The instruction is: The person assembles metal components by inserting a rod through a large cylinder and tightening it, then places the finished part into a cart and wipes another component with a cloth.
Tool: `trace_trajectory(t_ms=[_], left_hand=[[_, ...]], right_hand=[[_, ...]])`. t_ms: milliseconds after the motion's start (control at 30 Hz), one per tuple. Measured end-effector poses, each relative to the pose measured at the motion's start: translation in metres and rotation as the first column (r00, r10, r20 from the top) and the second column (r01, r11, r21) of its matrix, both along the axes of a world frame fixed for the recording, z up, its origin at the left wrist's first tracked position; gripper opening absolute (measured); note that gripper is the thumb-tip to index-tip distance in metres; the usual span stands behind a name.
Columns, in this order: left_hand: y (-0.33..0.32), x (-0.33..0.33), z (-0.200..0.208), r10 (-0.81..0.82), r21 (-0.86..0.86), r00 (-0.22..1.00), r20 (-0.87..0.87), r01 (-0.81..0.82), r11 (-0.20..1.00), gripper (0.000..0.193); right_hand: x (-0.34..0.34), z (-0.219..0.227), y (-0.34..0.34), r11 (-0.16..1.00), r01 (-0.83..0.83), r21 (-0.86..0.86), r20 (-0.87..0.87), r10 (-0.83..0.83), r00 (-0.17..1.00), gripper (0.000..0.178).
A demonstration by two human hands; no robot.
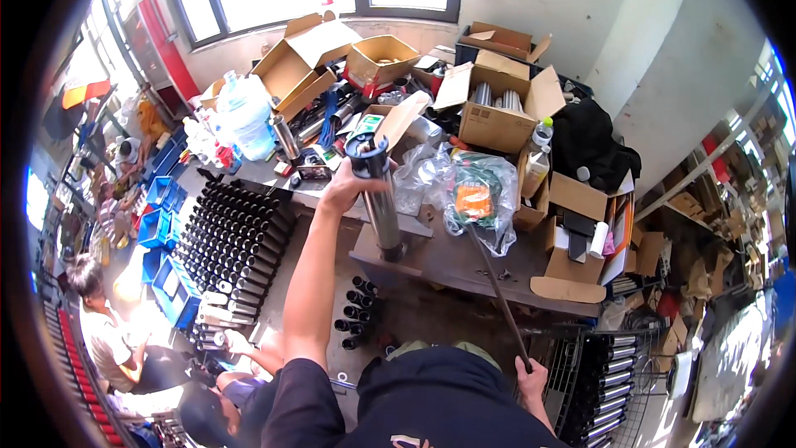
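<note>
My left hand (345,188) is wrapped round the upper part of a shiny metal cylinder (383,220) with a dark, open-looking collar at its top. The cylinder stands nearly upright, its lower end at a metal plate (385,269) on the near edge of the workbench. Lower right, my right hand (531,380) grips the near end of a long, thin dark rod (501,294). The rod slants up and away to the bench, its far end close to a clear plastic bag (491,224) with a green and orange packet inside. Rod and cylinder are apart.
Behind stand open cardboard boxes (496,129), a large clear water jug (245,120) and a bottle (542,133). Rows of black tubes (224,232) and blue bins (174,290) are at left. Co-workers (104,323) sit close at lower left. A wire rack (609,386) of tubes stands lower right.
</note>
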State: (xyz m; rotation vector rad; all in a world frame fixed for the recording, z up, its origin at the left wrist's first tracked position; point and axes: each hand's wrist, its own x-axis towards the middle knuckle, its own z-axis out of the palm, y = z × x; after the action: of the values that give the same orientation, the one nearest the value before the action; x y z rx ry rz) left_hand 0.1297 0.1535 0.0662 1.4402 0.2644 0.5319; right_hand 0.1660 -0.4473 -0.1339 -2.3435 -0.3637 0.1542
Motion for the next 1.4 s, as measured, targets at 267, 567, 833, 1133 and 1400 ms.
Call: trace_trajectory(t_ms=[267, 567, 833, 1133, 1400], left_hand=[[-0.014, -0.020, -0.032, -0.257, -0.064, 0.959, 0.117, 0.265, 0.962, 0.077], [-0.018, -0.031, -0.036, -0.016, 0.007, 0.996, 0.086, 0.016, 1.000, 0.058], [-0.086, -0.001, -0.046, 0.653, 0.233, 0.706, 0.274, -0.707, 0.667, 0.055], [-0.060, -0.010, -0.047, 0.798, 0.132, 0.563, 0.214, -0.826, 0.547, 0.049], [-0.075, -0.011, -0.067, 0.698, 0.197, 0.696, 0.168, -0.718, 0.668, 0.054]], right_hand=[[0.011, 0.076, 0.051, 0.984, -0.162, 0.075, -0.051, 0.166, 0.985, 0.035], [0.047, 0.121, 0.082, 0.949, -0.315, -0.031, -0.022, 0.314, 0.949, 0.031], [0.059, 0.161, 0.091, 0.929, -0.369, -0.012, -0.054, 0.368, 0.928, 0.023], [-0.038, 0.255, 0.228, 0.132, -0.955, -0.266, 0.074, 0.991, 0.116, 0.045], [-0.172, 0.304, 0.574, -0.433, -0.550, -0.715, 0.445, 0.325, -0.834, 0.024]])
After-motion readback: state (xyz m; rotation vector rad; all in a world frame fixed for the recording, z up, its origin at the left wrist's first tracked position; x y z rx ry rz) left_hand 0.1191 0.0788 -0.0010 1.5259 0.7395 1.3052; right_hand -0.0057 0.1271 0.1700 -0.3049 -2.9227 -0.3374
